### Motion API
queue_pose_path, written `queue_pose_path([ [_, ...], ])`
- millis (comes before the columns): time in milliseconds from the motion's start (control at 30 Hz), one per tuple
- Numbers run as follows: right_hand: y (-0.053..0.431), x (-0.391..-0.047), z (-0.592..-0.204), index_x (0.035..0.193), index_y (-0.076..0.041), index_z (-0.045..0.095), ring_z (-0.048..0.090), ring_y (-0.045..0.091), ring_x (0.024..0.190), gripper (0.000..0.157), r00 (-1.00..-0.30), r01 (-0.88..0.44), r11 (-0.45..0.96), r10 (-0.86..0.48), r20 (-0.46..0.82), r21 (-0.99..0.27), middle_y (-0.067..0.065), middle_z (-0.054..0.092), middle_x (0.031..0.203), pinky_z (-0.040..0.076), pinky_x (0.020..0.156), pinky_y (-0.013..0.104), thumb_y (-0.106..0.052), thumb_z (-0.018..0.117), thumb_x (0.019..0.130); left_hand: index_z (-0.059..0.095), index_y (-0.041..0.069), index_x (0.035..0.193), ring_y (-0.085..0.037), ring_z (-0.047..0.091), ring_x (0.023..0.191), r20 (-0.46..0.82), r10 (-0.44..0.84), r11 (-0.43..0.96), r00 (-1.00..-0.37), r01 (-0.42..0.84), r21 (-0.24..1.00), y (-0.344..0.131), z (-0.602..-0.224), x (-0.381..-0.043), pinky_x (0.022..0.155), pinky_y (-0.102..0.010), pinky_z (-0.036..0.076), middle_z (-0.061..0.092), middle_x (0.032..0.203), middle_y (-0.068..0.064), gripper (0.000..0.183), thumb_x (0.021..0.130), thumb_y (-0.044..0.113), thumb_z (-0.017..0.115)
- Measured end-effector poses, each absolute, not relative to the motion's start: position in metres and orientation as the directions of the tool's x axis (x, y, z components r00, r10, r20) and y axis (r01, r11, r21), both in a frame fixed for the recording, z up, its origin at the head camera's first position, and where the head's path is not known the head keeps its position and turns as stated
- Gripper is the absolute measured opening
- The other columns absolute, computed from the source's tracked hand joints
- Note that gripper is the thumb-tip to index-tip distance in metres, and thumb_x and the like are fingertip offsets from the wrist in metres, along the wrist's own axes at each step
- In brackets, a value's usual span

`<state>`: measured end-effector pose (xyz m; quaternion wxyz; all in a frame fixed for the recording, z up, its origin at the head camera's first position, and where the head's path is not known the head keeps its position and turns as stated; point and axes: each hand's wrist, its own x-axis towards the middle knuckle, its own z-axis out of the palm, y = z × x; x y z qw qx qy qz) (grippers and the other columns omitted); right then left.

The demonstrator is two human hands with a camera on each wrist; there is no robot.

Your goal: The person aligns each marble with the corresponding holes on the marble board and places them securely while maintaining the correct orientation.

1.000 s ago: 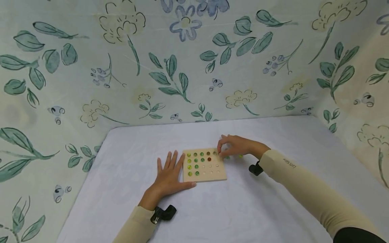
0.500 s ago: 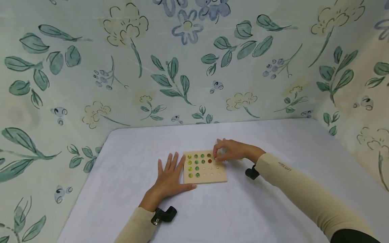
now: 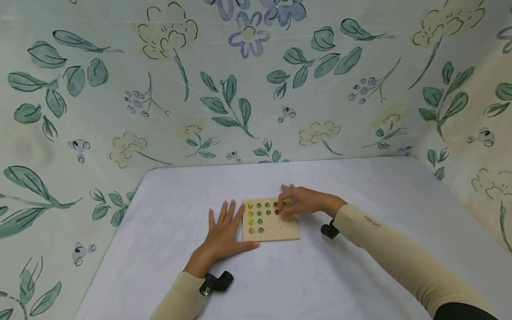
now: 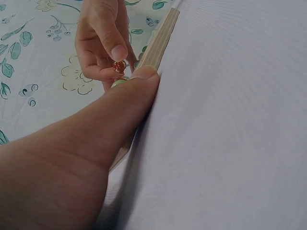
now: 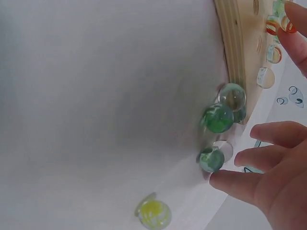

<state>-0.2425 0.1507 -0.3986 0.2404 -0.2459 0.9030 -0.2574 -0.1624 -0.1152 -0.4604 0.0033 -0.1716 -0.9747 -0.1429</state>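
A light wooden board (image 3: 274,236) lies on the cloth with several glass marbles seated in its holes. Yellow-green marbles fill the left column, and green ones (image 3: 260,221) stand beside them. My left hand (image 3: 221,238) is spread flat along the board's left and front edges, its thumb touching the front. Over the board's right part, my right hand (image 3: 302,201) pinches a red-orange marble (image 4: 119,66) between thumb and index finger. Another red-orange marble (image 5: 272,26) sits in the board right beside it. The right hand's other fingers stretch out loosely.
Beyond the board's right edge, loose marbles lie on the white cloth (image 3: 360,186): green ones (image 5: 218,118), clear ones and a yellow one (image 5: 154,213). A wall cloth with leaves and flowers (image 3: 224,102) rises behind the table.
My right hand has moved left and slightly toward me over the board, from its back right corner to near the seated red marble. The left hand stays in place.
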Motion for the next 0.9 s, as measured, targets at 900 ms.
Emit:
queue_pose_path([
  [900, 0.1432, -0.2412, -0.4005, 0.085, -0.028, 0.065, 0.007, 0.025, 0.137, 0.013, -0.699, -0.356, 0.712, -0.632, -0.333, -0.605, -0.007, 0.044, 0.136, -0.004, 0.108, 0.048, -0.034, 0.072, 0.075, 0.012, 0.022, 0.146, -0.029, -0.002, 0.137, 0.066, 0.335, 0.899, -0.94, 0.34, 0.277, -0.116, -0.4631, -0.1643, 0.101, -0.061, -0.007, 0.007, 0.151, -0.009, 0.113, 0.058, 0.085, 0.046],
])
